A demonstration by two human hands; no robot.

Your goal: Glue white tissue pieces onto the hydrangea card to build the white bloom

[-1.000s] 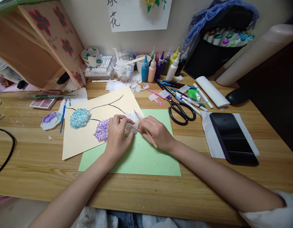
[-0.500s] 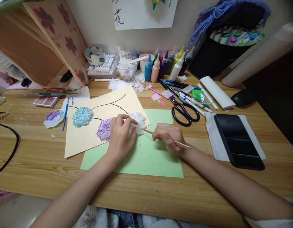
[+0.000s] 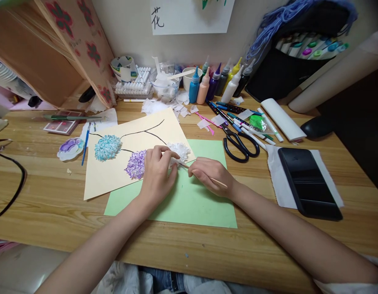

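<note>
Our right hand (image 3: pixel 211 175) has swung back in from half a second ago, fingers pinched on the thin stick (image 3: pixel 204 174), its tip now just beside our left hand (image 3: pixel 158 173), whose fingertips press together on the white paper bloom (image 3: pixel 179 150). The bloom sits at the cream sheet's (image 3: pixel 115 179) right edge, over the green sheet (image 3: pixel 189 204); scissors (image 3: pixel 239 143) lie well right of our fingers, bare green paper nearer us.

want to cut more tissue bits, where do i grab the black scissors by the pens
Take the black scissors by the two handle loops, which lie open and flat on the bare wood nearest you. Come from the front, just right of the green paper. The blades point away toward the back left, tips among the pens, so reaching from behind looks awkward.
</note>
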